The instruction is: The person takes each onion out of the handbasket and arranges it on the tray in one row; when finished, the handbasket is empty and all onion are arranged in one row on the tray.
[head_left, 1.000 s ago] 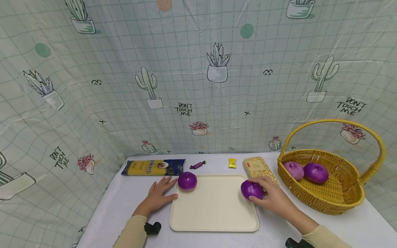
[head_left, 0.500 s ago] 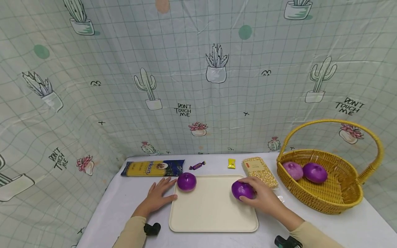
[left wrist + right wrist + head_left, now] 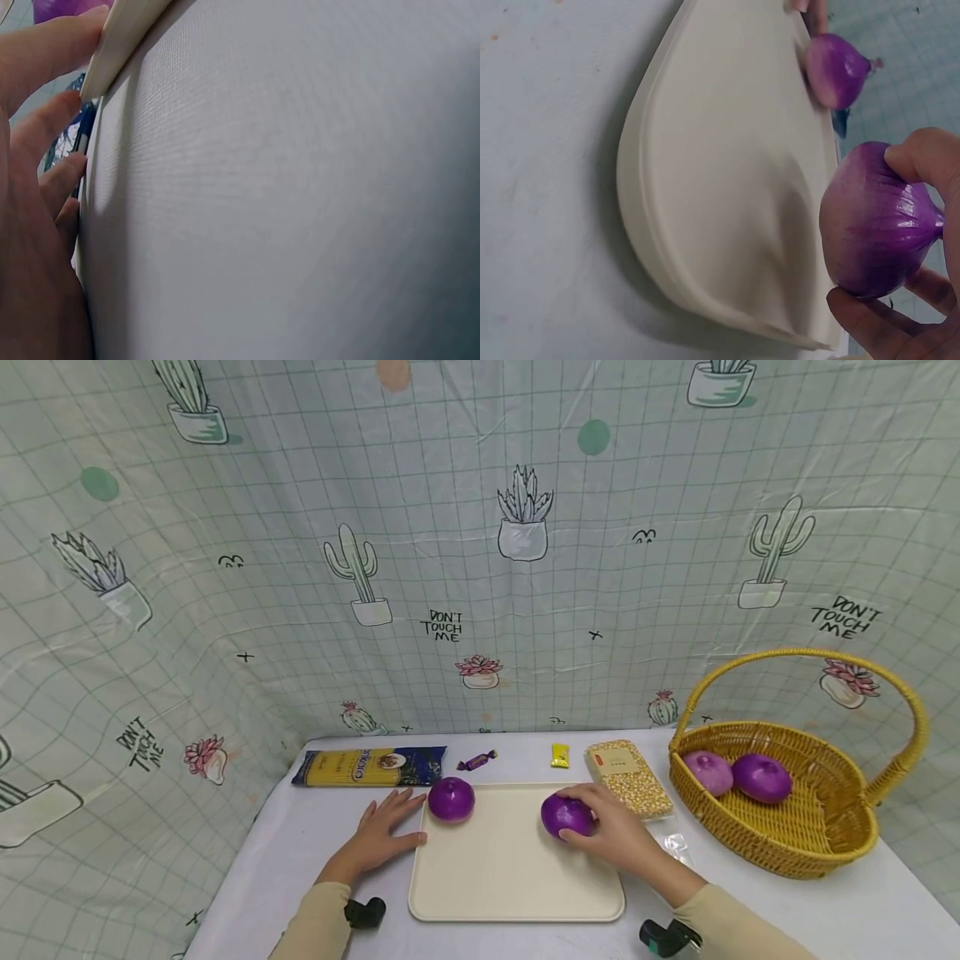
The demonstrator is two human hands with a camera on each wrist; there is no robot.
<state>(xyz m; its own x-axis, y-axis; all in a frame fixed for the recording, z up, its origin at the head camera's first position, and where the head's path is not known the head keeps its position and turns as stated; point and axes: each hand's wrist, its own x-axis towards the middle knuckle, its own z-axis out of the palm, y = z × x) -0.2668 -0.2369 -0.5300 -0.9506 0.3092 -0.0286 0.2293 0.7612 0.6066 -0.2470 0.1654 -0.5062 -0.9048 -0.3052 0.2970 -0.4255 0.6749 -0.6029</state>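
Observation:
My right hand [image 3: 609,829] grips a purple onion [image 3: 564,817] over the right part of a cream tray [image 3: 517,877]. In the right wrist view that onion [image 3: 877,225] sits between thumb and fingers, with its shadow on the tray below. A second purple onion [image 3: 451,799] rests in the tray's far left corner. The left hand [image 3: 378,835] lies at the tray's left edge with fingers spread, its thumb touching the rim. In the left wrist view the thumb and a fingertip of this hand [image 3: 37,135] meet the tray's edge.
A yellow wicker basket [image 3: 825,843] at right holds a pink onion [image 3: 708,772] and a purple onion [image 3: 762,777]. Behind the tray lie a pasta packet [image 3: 367,767], a purple-wrapped candy [image 3: 477,761], a yellow packet [image 3: 560,756] and a bag of corn kernels [image 3: 628,778]. Clear plastic [image 3: 677,847] lies near the basket.
My right hand has carried its onion leftward over the tray, from the right rim further inward. The left hand and the other onion have stayed in place.

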